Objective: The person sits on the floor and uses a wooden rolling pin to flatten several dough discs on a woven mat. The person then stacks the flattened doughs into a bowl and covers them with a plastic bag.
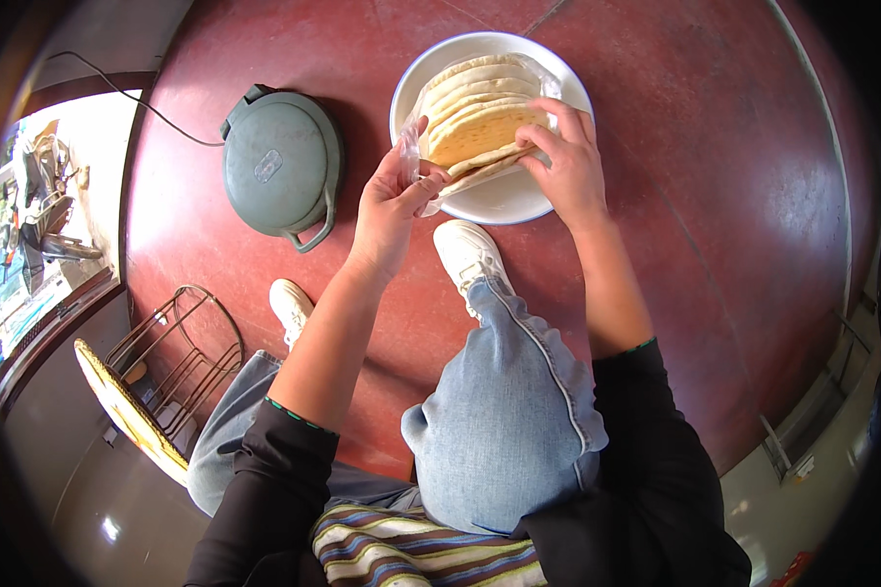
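Observation:
Several round flatbreads (477, 110) stand stacked on edge in a clear plastic bag (410, 150), inside a white enamel basin (503, 205) with a blue rim. My left hand (404, 187) grips the bag's edge between thumb and fingers at the left side of the nearest breads. With its thumb and fingers, my right hand (565, 161) pinches the right edge of the nearest flatbreads. Those nearest breads tilt slightly apart from the rest of the stack.
A green-grey round electric baking pan (283, 161) with a cord stands left of the basin on the red floor (382, 323). Near the doorway at the left is a metal-framed stool (176, 352). My white shoes (466, 249) are just below the basin.

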{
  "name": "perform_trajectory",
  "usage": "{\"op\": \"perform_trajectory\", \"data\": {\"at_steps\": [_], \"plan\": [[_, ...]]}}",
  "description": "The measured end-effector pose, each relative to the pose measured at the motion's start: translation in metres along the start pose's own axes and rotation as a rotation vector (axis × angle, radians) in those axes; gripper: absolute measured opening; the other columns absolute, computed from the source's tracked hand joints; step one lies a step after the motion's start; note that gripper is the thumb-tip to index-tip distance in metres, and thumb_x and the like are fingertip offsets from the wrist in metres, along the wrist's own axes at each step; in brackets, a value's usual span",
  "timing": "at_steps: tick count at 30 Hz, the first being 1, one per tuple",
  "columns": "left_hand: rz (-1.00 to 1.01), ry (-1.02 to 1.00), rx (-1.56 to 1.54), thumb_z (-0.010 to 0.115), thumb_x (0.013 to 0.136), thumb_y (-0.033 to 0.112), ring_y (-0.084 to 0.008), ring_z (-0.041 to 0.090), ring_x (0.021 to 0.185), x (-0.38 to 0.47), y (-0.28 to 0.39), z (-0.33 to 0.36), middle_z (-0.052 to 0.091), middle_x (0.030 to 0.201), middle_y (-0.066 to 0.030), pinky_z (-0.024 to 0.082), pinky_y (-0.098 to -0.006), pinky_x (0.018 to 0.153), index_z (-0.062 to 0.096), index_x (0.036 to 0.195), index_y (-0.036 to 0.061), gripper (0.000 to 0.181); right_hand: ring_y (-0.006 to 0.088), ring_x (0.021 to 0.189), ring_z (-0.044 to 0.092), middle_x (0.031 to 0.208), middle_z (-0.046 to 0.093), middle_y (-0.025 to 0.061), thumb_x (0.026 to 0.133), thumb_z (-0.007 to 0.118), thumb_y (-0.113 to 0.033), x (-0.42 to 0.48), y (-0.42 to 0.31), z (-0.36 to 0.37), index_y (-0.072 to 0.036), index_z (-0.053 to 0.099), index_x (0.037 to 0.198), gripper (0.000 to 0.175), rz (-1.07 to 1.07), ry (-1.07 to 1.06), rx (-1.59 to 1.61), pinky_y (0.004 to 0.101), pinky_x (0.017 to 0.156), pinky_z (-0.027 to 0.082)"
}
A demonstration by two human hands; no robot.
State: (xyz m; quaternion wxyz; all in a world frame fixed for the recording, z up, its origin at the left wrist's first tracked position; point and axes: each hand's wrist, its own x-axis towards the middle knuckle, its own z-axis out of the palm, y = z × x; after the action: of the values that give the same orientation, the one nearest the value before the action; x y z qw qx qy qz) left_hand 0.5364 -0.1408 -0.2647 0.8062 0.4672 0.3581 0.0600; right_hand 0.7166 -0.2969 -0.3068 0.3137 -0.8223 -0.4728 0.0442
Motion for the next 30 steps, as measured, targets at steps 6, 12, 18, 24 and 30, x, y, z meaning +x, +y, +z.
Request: {"op": "perform_trajectory", "data": {"at_steps": [6, 12, 18, 24, 30], "plan": [[-0.010, 0.012, 0.008, 0.057, 0.093, 0.000, -0.0034, 0.041, 0.072, -0.002, 0.001, 0.001, 0.060, 0.091, 0.0041, 0.036, -0.0192, 0.071, 0.032, 0.153, 0.0099, 0.066, 0.0251, 0.098, 0.055, 0.101, 0.058, 0.0003, 0.068, 0.079, -0.005, -0.002, 0.003, -0.001, -0.014, 0.057, 0.095, 0.036, -0.013, -0.092, 0.040, 0.0382, 0.089, 0.048], [-0.018, -0.016, 0.030, 0.056, 0.094, 0.000, -0.0035, 0.047, 0.077, -0.002, -0.002, -0.003, 0.060, 0.093, 0.0037, 0.040, -0.0207, 0.075, 0.033, 0.153, 0.0108, 0.065, 0.0277, 0.101, 0.055, 0.101, 0.057, 0.0062, 0.067, 0.078, -0.005, 0.003, -0.005, -0.007, -0.011, 0.050, 0.116, 0.056, 0.128, -0.227, 0.048, 0.0411, 0.094, 0.045], [-0.040, -0.008, 0.022, 0.055, 0.094, -0.001, -0.0051, 0.053, 0.085, -0.003, -0.002, -0.001, 0.060, 0.094, 0.0029, 0.042, -0.0223, 0.079, 0.034, 0.153, 0.0118, 0.064, 0.0285, 0.108, 0.054, 0.113, 0.056, 0.0071, 0.065, 0.078, -0.003, 0.004, -0.005, -0.004, -0.013, 0.054, 0.117, 0.058, 0.153, -0.271, -0.029, 0.0423, 0.097, 0.045], [-0.044, -0.015, 0.034, 0.055, 0.094, -0.002, -0.0065, 0.054, 0.091, -0.004, -0.002, -0.001, 0.060, 0.094, 0.0021, 0.044, -0.0251, 0.085, 0.035, 0.153, 0.0120, 0.064, 0.0276, 0.114, 0.051, 0.120, 0.056, 0.0041, 0.063, 0.078, 0.000, 0.005, -0.008, -0.011, -0.013, 0.061, 0.096, 0.039, 0.052, -0.202, 0.013, 0.0418, 0.096, 0.046], [-0.047, -0.012, 0.002, 0.054, 0.094, -0.002, -0.0071, 0.054, 0.091, -0.004, -0.003, -0.001, 0.060, 0.095, 0.0018, 0.043, -0.0251, 0.087, 0.035, 0.153, 0.0122, 0.064, 0.0284, 0.110, 0.052, 0.114, 0.058, 0.0040, 0.063, 0.077, 0.001, 0.005, 0.002, -0.003, -0.013, 0.057, 0.110, 0.052, 0.052, -0.250, 0.041, 0.0415, 0.099, 0.044]]}}
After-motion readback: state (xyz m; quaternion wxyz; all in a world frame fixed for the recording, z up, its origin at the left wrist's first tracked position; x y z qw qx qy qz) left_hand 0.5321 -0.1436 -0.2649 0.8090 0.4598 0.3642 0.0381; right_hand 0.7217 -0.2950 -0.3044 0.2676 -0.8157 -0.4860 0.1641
